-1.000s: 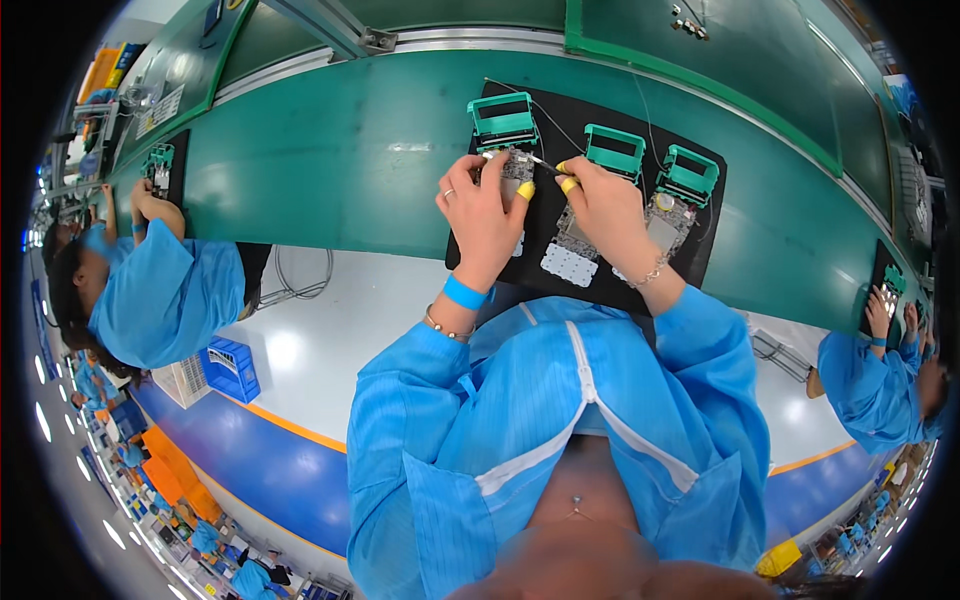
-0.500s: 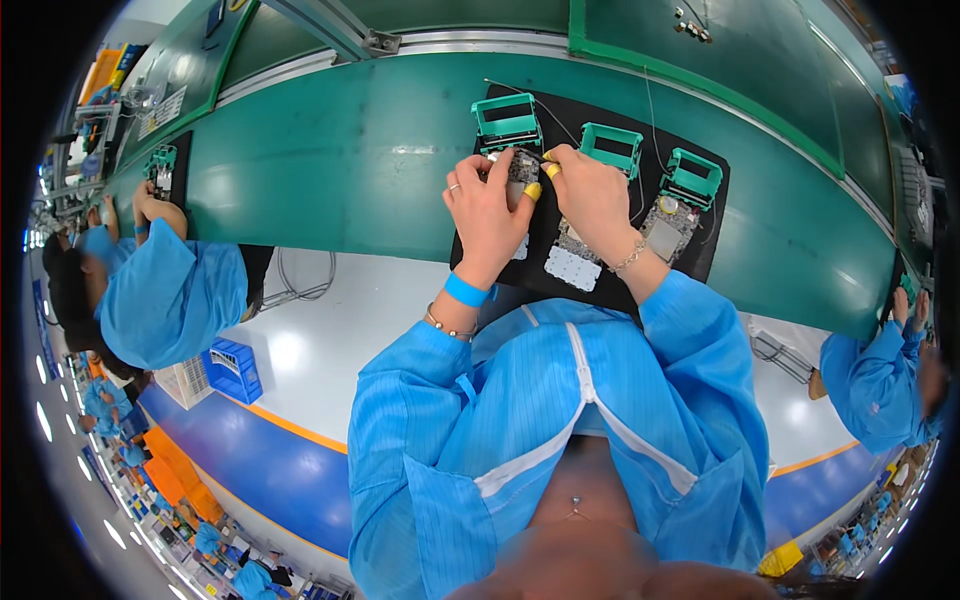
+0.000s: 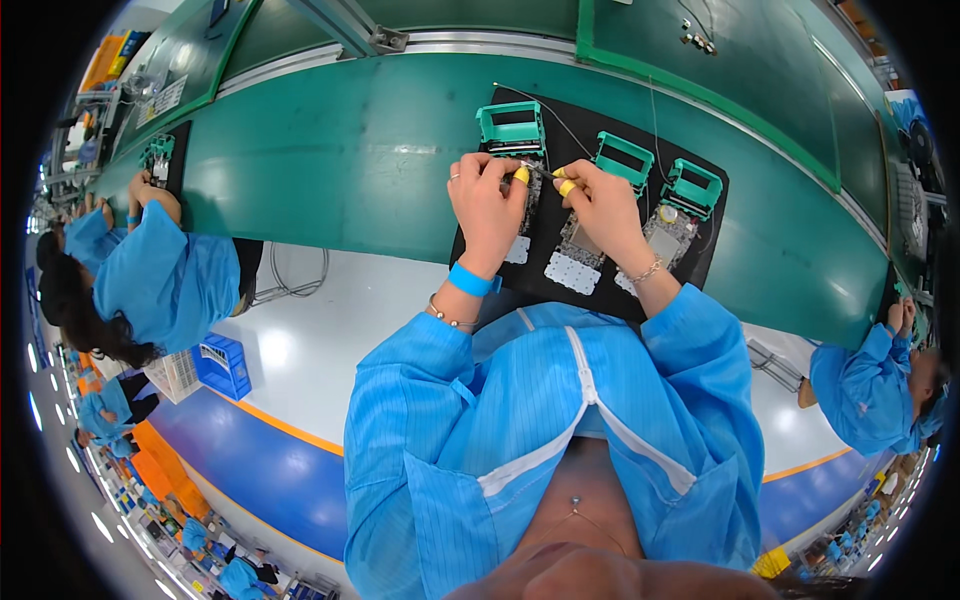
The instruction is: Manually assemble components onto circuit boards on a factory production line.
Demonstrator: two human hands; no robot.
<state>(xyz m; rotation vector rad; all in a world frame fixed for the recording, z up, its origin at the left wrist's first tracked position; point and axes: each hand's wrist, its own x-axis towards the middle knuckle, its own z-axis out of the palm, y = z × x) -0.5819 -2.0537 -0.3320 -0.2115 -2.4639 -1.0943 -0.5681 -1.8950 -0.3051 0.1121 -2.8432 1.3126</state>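
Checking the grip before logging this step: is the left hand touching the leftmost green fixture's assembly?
Touching. The head view shows the left hand resting over the assembly below the leftmost green fixture, fingers overlapping it.

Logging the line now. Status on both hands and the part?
Left hand and right hand pinch a thin tool over the leftmost green fixture. Two more green fixtures close right. Nothing blocking.

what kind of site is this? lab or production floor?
Most likely an electronics assembly line. A long green workbench carries a black mat with a row of green fixtures, and co-workers in blue smocks work at neighbouring stations along the same bench.
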